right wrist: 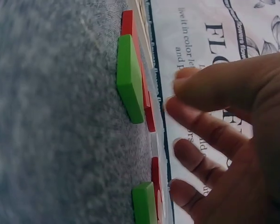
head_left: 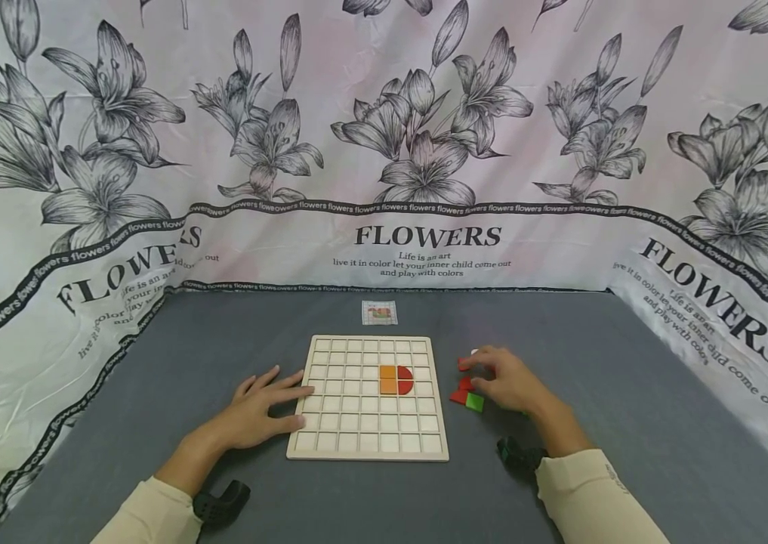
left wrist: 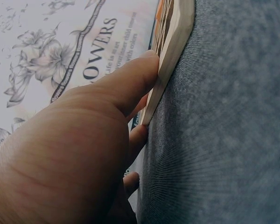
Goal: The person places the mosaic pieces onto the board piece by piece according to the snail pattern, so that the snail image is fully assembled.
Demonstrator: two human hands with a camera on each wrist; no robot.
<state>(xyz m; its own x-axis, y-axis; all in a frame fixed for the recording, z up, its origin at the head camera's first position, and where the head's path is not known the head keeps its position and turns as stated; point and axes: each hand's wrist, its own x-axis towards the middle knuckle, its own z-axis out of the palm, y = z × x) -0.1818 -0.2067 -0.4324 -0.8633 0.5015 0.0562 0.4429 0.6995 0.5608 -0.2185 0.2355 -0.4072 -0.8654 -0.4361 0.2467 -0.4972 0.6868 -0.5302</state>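
Observation:
A wooden grid board (head_left: 347, 422) lies flat on the table. Two orange squares (head_left: 388, 380) sit in its cells, with red quarter-round pieces (head_left: 405, 380) directly to their right. My left hand (head_left: 251, 414) touches the board's left edge, fingers spread; the left wrist view shows the thumb (left wrist: 135, 77) against the rim. Over loose pieces right of the board hovers my right hand (head_left: 513, 381), fingers loosely bent, with nothing visible between them. Below it are a green piece (head_left: 475, 402) and red pieces (head_left: 458, 397). In the right wrist view another green piece (right wrist: 143, 203) lies nearer the bottom.
A small printed picture card (head_left: 379, 313) lies behind the board. The grey table cloth (head_left: 241, 332) reaches back to a flower-print curtain (head_left: 424, 249), which also closes in both sides. Black straps with mounts (head_left: 222, 505) are on both wrists.

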